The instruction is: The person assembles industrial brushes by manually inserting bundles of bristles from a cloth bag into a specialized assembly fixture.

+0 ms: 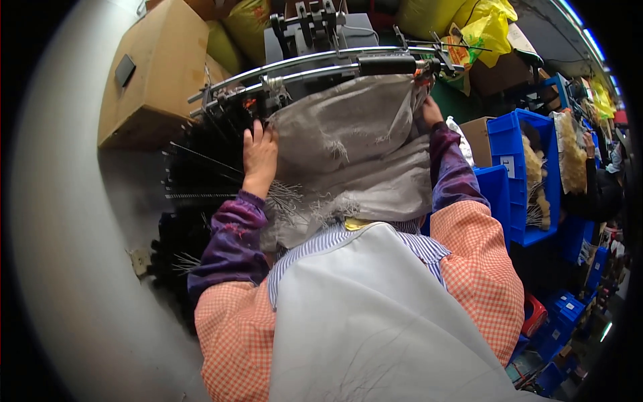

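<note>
A grey cloth hangs from the machine's metal bar and spreads down toward my lap, with loose wire bits scattered on it. My left hand is raised at the cloth's left edge, just below a metal clamp. Its fingers point up and stand apart; nothing shows in them. My right hand reaches to the cloth's upper right corner, near the right end of a black roller. Part of its fingers is hidden there, so its grip does not show. Thin wires lie beside my left wrist.
Black bristly brushes with wire stems crowd the left side. A large cardboard box stands at the back left. Blue bins line the right, one holding pale, fluffy pieces. Yellow bags are behind the machine. Another person's dark sleeve shows far right.
</note>
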A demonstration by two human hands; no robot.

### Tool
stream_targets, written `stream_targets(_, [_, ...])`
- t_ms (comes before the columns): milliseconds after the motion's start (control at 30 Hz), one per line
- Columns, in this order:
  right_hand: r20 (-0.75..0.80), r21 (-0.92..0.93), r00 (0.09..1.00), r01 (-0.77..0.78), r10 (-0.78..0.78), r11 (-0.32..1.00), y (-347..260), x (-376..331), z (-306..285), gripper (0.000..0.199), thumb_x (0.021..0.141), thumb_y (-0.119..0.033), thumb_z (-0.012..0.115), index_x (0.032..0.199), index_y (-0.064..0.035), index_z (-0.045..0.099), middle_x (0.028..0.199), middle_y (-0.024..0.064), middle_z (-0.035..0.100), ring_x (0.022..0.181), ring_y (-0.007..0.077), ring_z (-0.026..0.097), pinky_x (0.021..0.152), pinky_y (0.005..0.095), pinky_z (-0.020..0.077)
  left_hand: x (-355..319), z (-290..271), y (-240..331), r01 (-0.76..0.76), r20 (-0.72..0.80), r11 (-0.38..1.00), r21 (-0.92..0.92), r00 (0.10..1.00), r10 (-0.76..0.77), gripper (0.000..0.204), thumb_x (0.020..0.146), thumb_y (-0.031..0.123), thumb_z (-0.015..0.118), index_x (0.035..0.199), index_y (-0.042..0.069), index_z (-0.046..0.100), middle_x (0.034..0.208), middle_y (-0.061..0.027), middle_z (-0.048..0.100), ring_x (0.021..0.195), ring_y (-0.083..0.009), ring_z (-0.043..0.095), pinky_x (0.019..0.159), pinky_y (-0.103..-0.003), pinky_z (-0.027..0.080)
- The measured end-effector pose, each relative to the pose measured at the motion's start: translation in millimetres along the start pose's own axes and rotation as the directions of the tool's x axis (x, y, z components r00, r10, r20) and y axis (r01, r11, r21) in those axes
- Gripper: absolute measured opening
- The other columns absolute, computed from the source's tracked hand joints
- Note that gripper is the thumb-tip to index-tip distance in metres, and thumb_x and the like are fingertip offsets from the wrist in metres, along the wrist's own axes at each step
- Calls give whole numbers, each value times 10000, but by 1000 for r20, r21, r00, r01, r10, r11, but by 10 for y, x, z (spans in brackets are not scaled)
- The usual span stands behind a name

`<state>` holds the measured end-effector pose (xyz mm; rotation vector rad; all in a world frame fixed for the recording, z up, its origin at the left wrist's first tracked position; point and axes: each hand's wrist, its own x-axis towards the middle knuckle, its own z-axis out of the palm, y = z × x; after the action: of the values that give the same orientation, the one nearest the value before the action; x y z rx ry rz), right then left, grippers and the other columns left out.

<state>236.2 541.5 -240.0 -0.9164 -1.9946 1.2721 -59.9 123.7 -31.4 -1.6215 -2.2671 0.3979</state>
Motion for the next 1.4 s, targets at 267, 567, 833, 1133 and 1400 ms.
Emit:
stream_targets(267, [517, -377, 749, -234, 413, 896, -536, 152, -57, 336, 810, -135, 418, 1103, -28, 543, 1131, 158, 565, 1018, 292, 548, 875, 341, 422, 137, 308, 37, 92, 106, 991, 93, 989, -102, 364, 768, 139, 512, 1123, 65, 550, 1249, -50, 484, 1065, -230, 451, 867, -334, 345])
stream_targets(567, [682, 76, 603, -620, 413, 781, 756, 243, -330, 366, 820, -75, 390, 1155, -29, 530, 1135, 83, 572, 1107, 194, 487, 978, 283, 338, 26, 19, 10, 40, 14, 998, -39, 999, -39, 245, 735, 120, 509, 939, 37, 615, 1018, -72, 577, 981, -211, 512, 865, -336, 334])
stream_targets(833, [705, 72, 628, -526, 329, 848, 902, 321, 294, 286, 806, -113, 436, 1028, -47, 604, 1033, 119, 616, 940, 219, 579, 850, 325, 427, -43, 131, 57, 22, 160, 999, -27, 987, -18, 221, 738, 137, 546, 932, 38, 584, 1006, -135, 563, 1063, -256, 488, 970, -398, 303])
stream_targets(1133, [704, -248, 709, 222, 18, 943, 1995, 313, 402, 294, 801, -115, 438, 1034, -33, 598, 1051, 145, 601, 954, 241, 573, 843, 343, 432, -29, -1141, -599, 416, -263, 860, -297, 830, -493, 309, 757, 227, 629, 1019, 74, 566, 1152, -90, 521, 1064, -274, 479, 871, -389, 399])
stream_targets(1400, [529, -772, 845, 437, 85, 462, 1442, 5, -79, 176, 773, -94, 463, 792, -25, 624, 816, 185, 611, 793, 334, 600, 661, 403, 478, 429, -754, -777, 473, -154, 775, -419, 804, -575, 248, 768, 226, 621, 972, 85, 603, 876, -75, 645, 838, -273, 583, 733, -396, 460])
